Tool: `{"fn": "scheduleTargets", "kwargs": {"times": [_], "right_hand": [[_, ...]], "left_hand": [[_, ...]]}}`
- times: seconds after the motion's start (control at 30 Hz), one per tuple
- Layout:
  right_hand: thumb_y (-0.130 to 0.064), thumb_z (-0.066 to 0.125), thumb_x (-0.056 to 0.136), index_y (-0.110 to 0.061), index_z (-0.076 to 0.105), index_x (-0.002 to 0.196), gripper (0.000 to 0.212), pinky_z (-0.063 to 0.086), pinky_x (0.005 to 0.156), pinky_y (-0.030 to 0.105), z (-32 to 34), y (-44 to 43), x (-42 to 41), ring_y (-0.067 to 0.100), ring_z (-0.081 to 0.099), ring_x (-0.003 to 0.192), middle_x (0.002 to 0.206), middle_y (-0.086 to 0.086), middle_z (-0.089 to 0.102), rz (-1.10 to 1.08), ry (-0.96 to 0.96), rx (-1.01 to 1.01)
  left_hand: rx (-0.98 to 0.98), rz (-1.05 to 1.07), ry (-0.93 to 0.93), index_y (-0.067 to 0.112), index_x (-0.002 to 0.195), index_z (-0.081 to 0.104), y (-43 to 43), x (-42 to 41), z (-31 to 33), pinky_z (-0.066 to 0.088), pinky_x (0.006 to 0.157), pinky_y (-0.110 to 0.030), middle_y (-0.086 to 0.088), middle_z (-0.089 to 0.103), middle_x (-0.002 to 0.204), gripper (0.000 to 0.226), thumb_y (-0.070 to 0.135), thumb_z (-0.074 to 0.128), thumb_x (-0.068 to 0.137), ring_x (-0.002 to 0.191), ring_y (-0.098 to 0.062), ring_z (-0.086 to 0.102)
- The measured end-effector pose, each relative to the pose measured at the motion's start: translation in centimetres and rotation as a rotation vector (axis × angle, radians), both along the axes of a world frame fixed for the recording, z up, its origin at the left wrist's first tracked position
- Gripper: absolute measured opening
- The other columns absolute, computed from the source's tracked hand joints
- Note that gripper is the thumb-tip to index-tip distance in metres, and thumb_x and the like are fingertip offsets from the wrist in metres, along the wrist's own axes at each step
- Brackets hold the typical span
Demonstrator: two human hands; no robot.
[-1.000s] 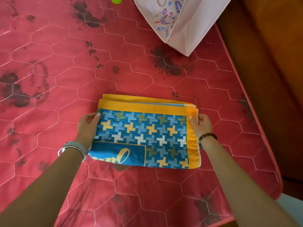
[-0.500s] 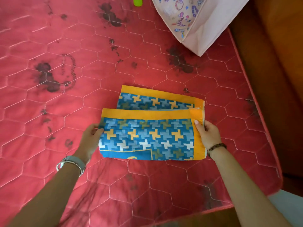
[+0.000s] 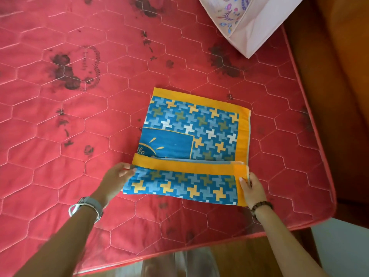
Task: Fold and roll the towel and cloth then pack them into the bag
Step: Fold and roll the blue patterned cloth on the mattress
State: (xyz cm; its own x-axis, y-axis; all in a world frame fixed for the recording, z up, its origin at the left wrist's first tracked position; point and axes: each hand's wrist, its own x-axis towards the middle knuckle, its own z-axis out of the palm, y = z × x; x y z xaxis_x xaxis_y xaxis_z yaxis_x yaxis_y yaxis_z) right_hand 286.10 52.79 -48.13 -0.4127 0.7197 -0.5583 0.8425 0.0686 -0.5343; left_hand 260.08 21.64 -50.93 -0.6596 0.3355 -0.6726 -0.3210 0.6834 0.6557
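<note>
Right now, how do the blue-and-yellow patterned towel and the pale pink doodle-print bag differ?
The blue-and-yellow patterned towel lies flat mid-mattress with its near edge folded over; the pale pink doodle-print bag sits at the far right corner, partly out of frame. The left hand and right hand hold the towel's folded ends; nothing touches the bag. Both rest on the red quilted mattress.
</note>
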Motion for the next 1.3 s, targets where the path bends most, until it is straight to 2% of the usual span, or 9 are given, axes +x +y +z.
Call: {"fn": "scheduleTargets", "kwargs": {"times": [0.13, 0.23, 0.4, 0.73, 1.0, 1.07, 1.17, 1.23, 1.3], "right_hand": [[-0.018, 0.045, 0.101, -0.008, 0.054, 0.104, 0.014, 0.04, 0.063, 0.033, -1.0, -0.3, 0.3, 0.028, 0.057, 0.073, 0.082, 0.011, 0.061, -0.007, -0.026, 0.088], [-0.021, 0.043, 0.102, -0.011, 0.05, 0.1, 0.012, 0.04, 0.061, 0.034, -1.2, -0.3, -0.4, 0.024, 0.053, 0.063, 0.068, 0.0, 0.053, -0.058, -0.001, 0.165], [-0.026, 0.041, 0.103, -0.012, 0.048, 0.098, 0.017, 0.042, 0.059, 0.035, -2.0, 0.7, -2.0, 0.021, 0.051, 0.06, 0.066, -0.002, 0.051, -0.122, 0.023, 0.249], [-0.022, 0.051, 0.099, -0.012, 0.052, 0.083, 0.02, 0.029, 0.051, 0.024, -4.1, 2.9, -3.2, 0.012, 0.041, 0.059, 0.064, -0.006, 0.045, -0.28, 0.03, 0.189], [-0.02, 0.055, 0.096, -0.01, 0.059, 0.109, 0.016, 0.044, 0.069, 0.032, -3.2, 2.1, -4.1, 0.028, 0.061, 0.092, 0.09, 0.001, 0.06, -0.372, -0.016, 0.271], [-0.014, 0.058, 0.094, -0.012, 0.055, 0.121, 0.028, 0.05, 0.085, 0.035, -2.6, 1.3, -4.7, 0.026, 0.056, 0.112, 0.113, 0.005, 0.062, -0.21, -0.047, 0.461], [-0.016, 0.054, 0.095, -0.015, 0.045, 0.14, 0.046, 0.035, 0.114, 0.04, -2.5, -1.1, -5.8, 0.022, 0.04, 0.139, 0.148, 0.003, 0.045, 0.21, -0.023, 0.629], [-0.019, 0.05, 0.096, -0.015, 0.04, 0.145, 0.05, 0.028, 0.117, 0.045, -3.4, -3.4, -6.7, 0.022, 0.03, 0.145, 0.154, 0.003, 0.035, 0.463, 0.023, 0.64], [-0.025, 0.046, 0.098, -0.015, 0.034, 0.148, 0.053, 0.021, 0.118, 0.044, -4.8, -5.7, -7.5, 0.02, 0.022, 0.147, 0.157, 0.002, 0.027, 0.635, 0.022, 0.614]], "left_hand": [[0.082, -0.054, 0.174, 0.018, 0.094, 0.052, 1.5, 0.1, -0.2, 0.041, 0.061, -0.034, -0.01, 0.061, 0.076, 0.007, 0.02, 0.055, 0.101, 0.064, -0.019, 0.05], [0.067, -0.033, 0.282, 0.016, 0.103, 0.047, 3.1, -0.3, -0.4, 0.04, 0.056, -0.033, -0.003, 0.059, 0.076, 0.004, 0.019, 0.047, 0.104, 0.058, -0.017, 0.049], [0.008, -0.009, 0.412, 0.03, 0.1, 0.044, 5.2, -1.6, -1.8, 0.053, 0.064, -0.054, -0.009, 0.067, 0.081, 0.003, 0.032, 0.044, 0.102, 0.065, -0.031, 0.06], [-0.145, 0.128, 0.527, 0.016, 0.11, 0.056, 8.3, -1.5, -3.4, 0.047, 0.069, -0.037, 0.002, 0.066, 0.087, 0.015, 0.027, 0.052, 0.101, 0.073, -0.027, 0.059], [-0.056, 0.16, 0.566, 0.008, 0.113, 0.057, 8.9, -1.7, -3.1, 0.051, 0.075, -0.044, -0.008, 0.064, 0.097, 0.016, 0.014, 0.055, 0.098, 0.08, -0.028, 0.058], [-0.132, 0.068, 0.745, 0.0, 0.12, 0.054, 9.0, -1.5, -3.1, 0.045, 0.088, -0.049, -0.019, 0.058, 0.11, 0.026, 0.002, 0.053, 0.094, 0.099, -0.038, 0.054], [-0.026, -0.233, 0.892, -0.003, 0.134, 0.049, 10.0, 0.9, -2.7, 0.039, 0.107, -0.045, -0.021, 0.053, 0.133, 0.043, -0.006, 0.052, 0.091, 0.122, -0.038, 0.05], [0.111, -0.447, 0.867, 0.001, 0.142, 0.046, 11.3, 3.6, -2.3, 0.023, 0.121, -0.029, -0.013, 0.045, 0.149, 0.051, -0.005, 0.052, 0.092, 0.141, -0.026, 0.039], [0.152, -0.633, 0.868, 0.004, 0.148, 0.041, 12.4, 6.1, -2.8, 0.015, 0.125, -0.031, -0.009, 0.036, 0.157, 0.053, 0.001, 0.048, 0.096, 0.15, -0.019, 0.026]]}}
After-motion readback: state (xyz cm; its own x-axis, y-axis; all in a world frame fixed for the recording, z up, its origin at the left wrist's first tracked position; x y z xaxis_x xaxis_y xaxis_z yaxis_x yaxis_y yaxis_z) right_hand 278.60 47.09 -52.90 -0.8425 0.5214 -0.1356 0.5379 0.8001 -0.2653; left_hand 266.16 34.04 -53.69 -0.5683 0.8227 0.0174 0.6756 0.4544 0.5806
